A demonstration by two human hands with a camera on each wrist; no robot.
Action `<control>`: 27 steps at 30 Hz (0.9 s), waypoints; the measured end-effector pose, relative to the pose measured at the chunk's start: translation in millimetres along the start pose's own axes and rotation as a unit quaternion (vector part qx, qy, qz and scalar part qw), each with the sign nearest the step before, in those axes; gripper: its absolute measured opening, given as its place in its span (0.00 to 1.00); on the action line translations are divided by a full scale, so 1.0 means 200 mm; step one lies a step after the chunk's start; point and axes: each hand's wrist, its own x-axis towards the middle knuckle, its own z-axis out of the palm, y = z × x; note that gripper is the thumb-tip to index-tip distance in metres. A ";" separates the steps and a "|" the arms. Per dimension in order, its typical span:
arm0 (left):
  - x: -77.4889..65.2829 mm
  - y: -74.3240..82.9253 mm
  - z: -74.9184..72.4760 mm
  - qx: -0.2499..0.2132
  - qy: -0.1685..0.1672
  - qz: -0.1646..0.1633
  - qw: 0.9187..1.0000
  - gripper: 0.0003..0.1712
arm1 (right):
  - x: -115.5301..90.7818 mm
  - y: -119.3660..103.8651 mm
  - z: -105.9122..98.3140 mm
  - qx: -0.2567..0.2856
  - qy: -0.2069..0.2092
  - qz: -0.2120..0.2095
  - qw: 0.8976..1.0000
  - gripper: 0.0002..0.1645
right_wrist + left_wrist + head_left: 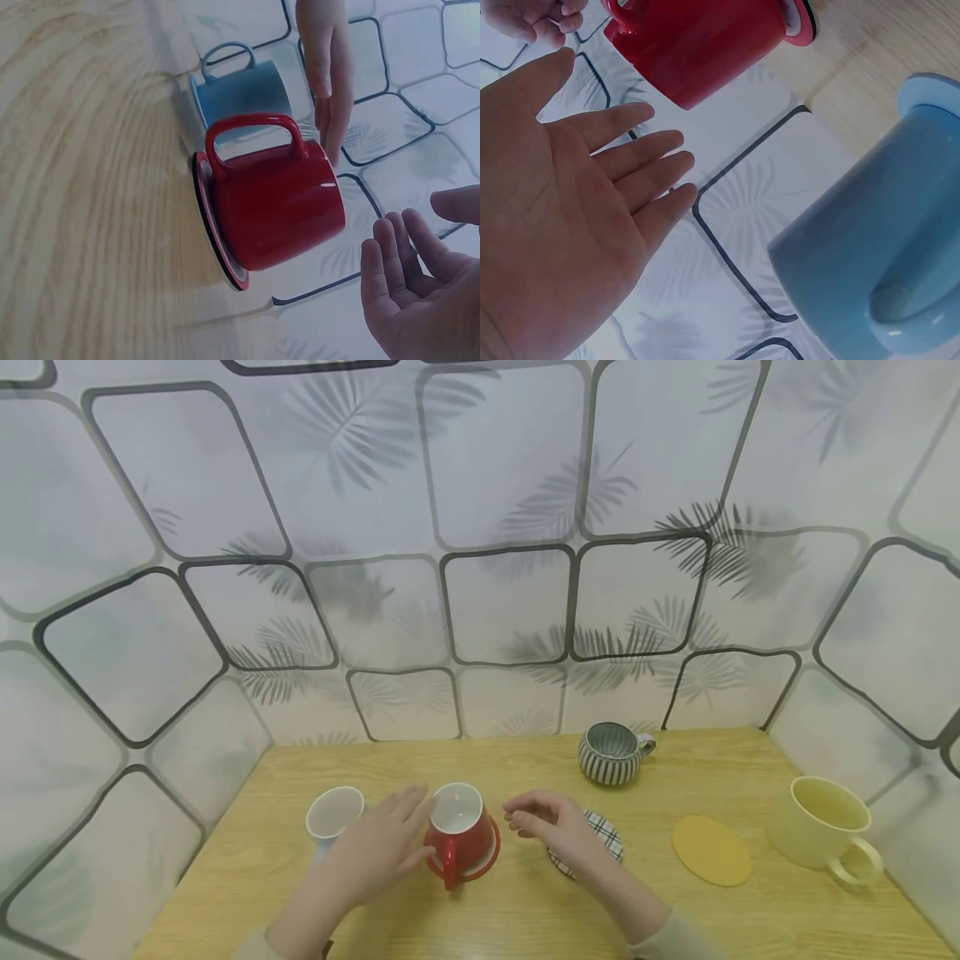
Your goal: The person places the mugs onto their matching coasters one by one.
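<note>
Centrally, plain red mug (468, 845) on coaster (487, 862)

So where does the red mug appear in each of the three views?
Head: below centre, on a red-rimmed coaster, the red mug between left hand and right hand.
Left wrist: top, slightly left of centre; the red mug is cut by the upper edge.
Right wrist: near the middle, handle uppermost, the red mug.
Shared landmark: the light blue mug, partly behind the left hand in the head view.

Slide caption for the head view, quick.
Left hand and right hand flank a red mug standing on a red-rimmed coaster.
</note>
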 end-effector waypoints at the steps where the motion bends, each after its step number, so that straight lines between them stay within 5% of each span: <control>1: 0.01 0.00 0.00 0.000 0.002 0.004 1.000 0.36 | 0.00 0.00 -0.01 -0.001 0.005 0.001 1.000 0.18; 27: 0.15 0.16 0.07 -0.023 0.015 0.086 0.996 0.35 | -0.01 0.01 -0.19 0.002 0.026 -0.007 1.000 0.19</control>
